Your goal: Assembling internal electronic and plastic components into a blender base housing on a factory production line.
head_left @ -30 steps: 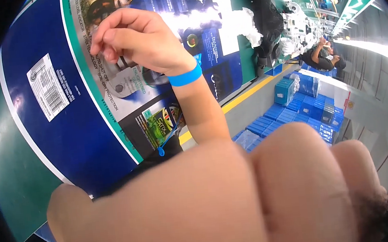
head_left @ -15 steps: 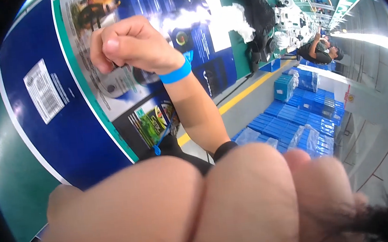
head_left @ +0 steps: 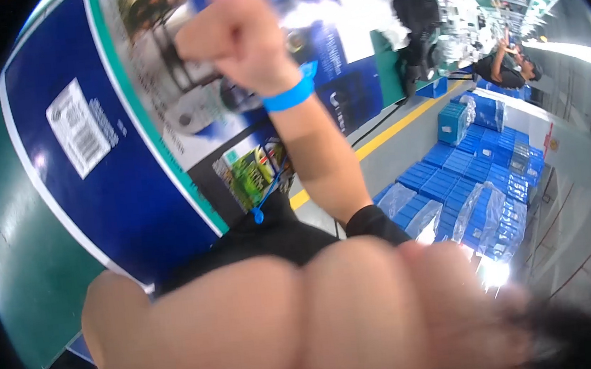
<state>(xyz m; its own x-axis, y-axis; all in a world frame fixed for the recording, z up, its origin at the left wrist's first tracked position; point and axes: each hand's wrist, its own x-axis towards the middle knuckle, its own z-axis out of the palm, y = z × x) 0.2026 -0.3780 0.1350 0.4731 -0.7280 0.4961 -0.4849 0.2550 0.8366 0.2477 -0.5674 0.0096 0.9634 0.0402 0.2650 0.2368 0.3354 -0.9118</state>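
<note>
A large blue printed carton [head_left: 98, 203] with a teal stripe, a white barcode label [head_left: 80, 127] and product pictures fills the upper left. My right hand [head_left: 231, 37], a blue band [head_left: 292, 94] on its wrist, is curled into a fist against the carton's picture panel; its forearm rises from a black sleeve [head_left: 377, 221]. My left hand [head_left: 309, 325] is a big blurred mass of fingers right at the lens, covering the lower part of the view; whether it grips anything is hidden.
Stacks of blue boxes [head_left: 465, 175], some wrapped in clear plastic, stand on the grey floor at right. A yellow floor line [head_left: 383, 137] runs past them. Another person [head_left: 512, 71] works by machines at the far back right. A green surface [head_left: 19, 268] lies left.
My right hand went from fingers spread on the carton to a tight fist and moved up the panel. The blurred hand at the lens stays over the lower view.
</note>
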